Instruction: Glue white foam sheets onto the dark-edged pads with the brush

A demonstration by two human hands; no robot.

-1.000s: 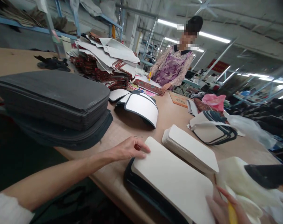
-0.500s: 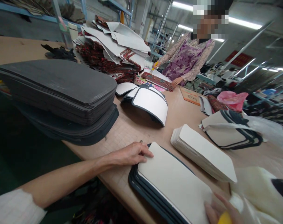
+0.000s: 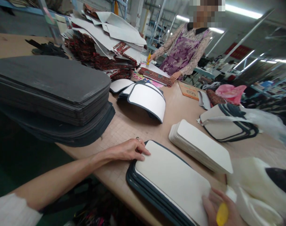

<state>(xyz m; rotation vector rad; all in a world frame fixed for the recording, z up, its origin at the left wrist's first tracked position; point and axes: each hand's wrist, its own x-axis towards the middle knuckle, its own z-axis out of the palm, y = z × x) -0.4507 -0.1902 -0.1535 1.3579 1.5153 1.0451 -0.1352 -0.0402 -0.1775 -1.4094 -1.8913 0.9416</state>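
My left hand [image 3: 130, 150] is at the upper left corner of a cream board [image 3: 168, 175], thumb and a finger on its top, the other fingers curled. This board lies over a stack of dark-edged panels [image 3: 154, 196] at the table's near edge, slightly inside their outline. At the board's right end is my right hand [image 3: 216, 205], somewhat blurred, fingertips against the board's edge. A yellow-handled tool [image 3: 222, 213] is held in its closed grip; the tool's working end is hidden. Beyond the panels lies a stack of plain cream boards [image 3: 201, 144].
Tall dark grey sheets [image 3: 51, 81] are stacked at left. Curved white panels [image 3: 147, 99] stand mid-table. A bundled panel stack [image 3: 224, 124] and a whitish container [image 3: 253, 191] are at right. Across the table, a co-worker [image 3: 180, 53] holds a yellow-handled tool [image 3: 148, 59] beside patterned material.
The view has shifted slightly, so most things sit further left and up. Both hands keep their places at the cream board, and more of the yellow handle shows.
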